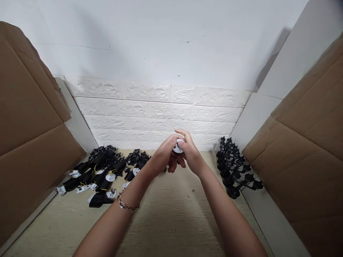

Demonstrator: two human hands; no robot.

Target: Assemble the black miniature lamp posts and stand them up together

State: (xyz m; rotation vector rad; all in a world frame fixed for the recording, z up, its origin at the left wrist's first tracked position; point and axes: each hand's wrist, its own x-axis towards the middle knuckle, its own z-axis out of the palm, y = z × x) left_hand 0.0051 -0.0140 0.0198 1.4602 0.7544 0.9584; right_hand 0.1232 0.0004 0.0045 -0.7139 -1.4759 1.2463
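Observation:
Both my hands meet in front of me, above the beige table [171, 217]. Between them is a small white round part [178, 146]. My left hand [162, 157] curls around it from the left, fingers closed, with a chain bracelet on that wrist. From the right, my right hand [191, 151] wraps fingers over the top of the same part. Much of the part is hidden by my fingers.
A heap of black parts with white round ends and yellow wires [104, 171] lies at the left of the table. Stacked black pieces [234, 167] stand at the right. Cardboard sheets [29, 117] [308, 142] flank both sides. A white brick-pattern wall [160, 110] closes the back.

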